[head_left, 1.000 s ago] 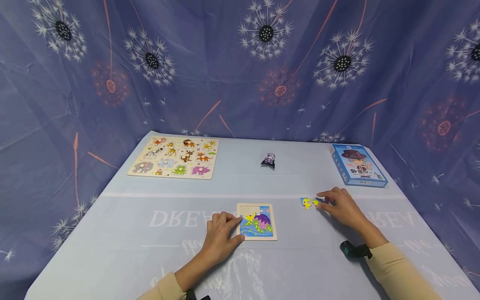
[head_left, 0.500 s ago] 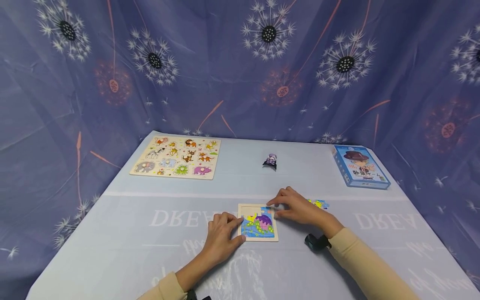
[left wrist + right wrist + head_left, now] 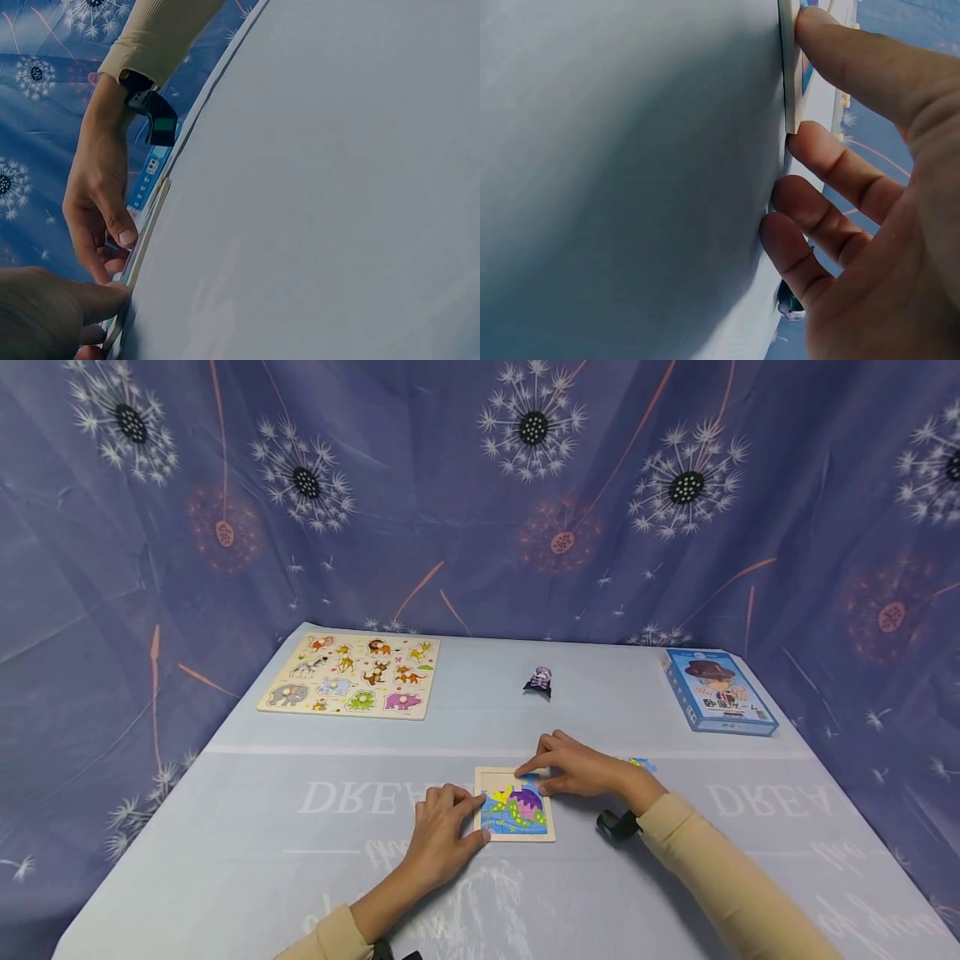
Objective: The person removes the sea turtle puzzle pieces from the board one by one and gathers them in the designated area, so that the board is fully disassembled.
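A small square jigsaw puzzle (image 3: 513, 820) in a wooden frame lies on the table, with a purple, yellow and green picture on blue. Bare wood shows at its upper left. My left hand (image 3: 441, 828) grips the left side, index finger at the edge and thumb by the near corner. My right hand (image 3: 576, 768) spans the far right corner, thumb on the right side and index finger at the top edge. In the right wrist view, the thumb (image 3: 832, 45) lies over the puzzle frame (image 3: 788, 90) while the other fingers reach past its corner.
Loose yellow and blue puzzle pieces (image 3: 643, 764) lie beyond the right hand, partly hidden by it. Behind stand an animal peg board (image 3: 348, 677) on the left, a small purple-and-black item (image 3: 538, 682) midway, and a blue game box (image 3: 722, 692) on the right.
My right hand has moved left from the loose pieces to the puzzle's far right corner, its index finger sliding further left along the top edge. The left hand has stayed in place.
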{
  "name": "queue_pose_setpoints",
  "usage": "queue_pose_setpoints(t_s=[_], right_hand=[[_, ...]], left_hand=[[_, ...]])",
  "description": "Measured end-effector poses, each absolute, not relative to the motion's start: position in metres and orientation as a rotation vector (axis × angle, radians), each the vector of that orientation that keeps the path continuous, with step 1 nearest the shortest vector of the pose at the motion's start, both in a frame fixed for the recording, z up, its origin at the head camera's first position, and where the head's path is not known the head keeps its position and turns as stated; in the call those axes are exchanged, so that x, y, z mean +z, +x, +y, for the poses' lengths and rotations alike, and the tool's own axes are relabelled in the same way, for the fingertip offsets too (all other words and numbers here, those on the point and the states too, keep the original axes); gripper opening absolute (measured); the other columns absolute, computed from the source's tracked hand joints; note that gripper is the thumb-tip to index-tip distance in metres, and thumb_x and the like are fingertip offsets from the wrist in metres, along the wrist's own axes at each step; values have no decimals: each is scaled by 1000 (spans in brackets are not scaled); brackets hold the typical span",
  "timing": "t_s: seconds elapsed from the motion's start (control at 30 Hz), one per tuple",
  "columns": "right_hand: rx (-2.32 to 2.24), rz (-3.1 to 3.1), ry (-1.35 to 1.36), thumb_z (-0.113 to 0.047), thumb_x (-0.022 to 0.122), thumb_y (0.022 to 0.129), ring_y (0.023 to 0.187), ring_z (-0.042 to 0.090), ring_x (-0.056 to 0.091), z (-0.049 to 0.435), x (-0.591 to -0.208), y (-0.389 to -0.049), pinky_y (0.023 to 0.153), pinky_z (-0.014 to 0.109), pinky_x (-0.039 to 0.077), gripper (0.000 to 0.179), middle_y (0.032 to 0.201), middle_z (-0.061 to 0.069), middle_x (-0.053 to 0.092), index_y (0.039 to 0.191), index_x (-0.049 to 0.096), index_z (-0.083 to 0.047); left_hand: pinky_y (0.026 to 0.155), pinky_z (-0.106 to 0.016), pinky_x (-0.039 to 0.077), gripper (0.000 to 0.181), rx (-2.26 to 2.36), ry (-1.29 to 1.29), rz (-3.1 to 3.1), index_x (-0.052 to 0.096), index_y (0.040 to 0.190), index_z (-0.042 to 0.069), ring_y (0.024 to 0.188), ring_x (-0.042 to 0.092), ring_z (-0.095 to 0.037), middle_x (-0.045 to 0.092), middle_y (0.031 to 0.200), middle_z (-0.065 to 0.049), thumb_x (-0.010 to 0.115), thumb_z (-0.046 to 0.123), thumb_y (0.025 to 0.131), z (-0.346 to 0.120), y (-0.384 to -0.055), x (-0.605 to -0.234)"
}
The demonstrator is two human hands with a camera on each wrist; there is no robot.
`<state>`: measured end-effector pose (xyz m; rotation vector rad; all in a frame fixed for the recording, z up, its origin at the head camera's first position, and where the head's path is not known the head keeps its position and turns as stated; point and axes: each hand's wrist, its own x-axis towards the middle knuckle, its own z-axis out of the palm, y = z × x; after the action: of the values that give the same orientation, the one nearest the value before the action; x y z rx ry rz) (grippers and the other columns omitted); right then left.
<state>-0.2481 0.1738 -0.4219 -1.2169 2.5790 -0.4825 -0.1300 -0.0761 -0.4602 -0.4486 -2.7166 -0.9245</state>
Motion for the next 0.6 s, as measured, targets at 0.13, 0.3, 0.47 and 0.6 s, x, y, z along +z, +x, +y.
queue_pose_setpoints(t_s=[0.13,0.3,0.47,0.6], right_hand=[[-474,2570,-1213,-28,65,88,84,10,34,173,-420,-249,72,24,33,36,97,-3,52,123,62,-36],[-483,2570,-1219,-28,65,88,83,10,34,173,-420,-249,71,24,33,35,97,-3,52,122,62,-36],[-488,2570,-1243,-28,65,88,83,10,34,173,-420,-250,72,24,32,35,96,-3,51,122,63,-35],[-490,2564,-1244,-27,65,88,82,10,33,174,-421,-250,72,24,32,35,95,-2,51,122,63,-35]], left_hand=[[81,-37,29,45,-947,-446,-2677,69,114,10,99,41,-18,54,102,0,78,22,72,-71,-128,-457],[81,-36,28,40,-977,-516,-2658,71,111,14,96,39,-16,52,100,2,77,24,73,-53,-129,-455],[78,-34,27,35,-927,-535,-2634,73,106,16,91,39,-15,51,94,3,77,25,72,-37,-135,-459],[75,-32,25,34,-879,-524,-2636,74,105,18,89,39,-14,52,92,3,76,25,71,-30,-139,-462]])
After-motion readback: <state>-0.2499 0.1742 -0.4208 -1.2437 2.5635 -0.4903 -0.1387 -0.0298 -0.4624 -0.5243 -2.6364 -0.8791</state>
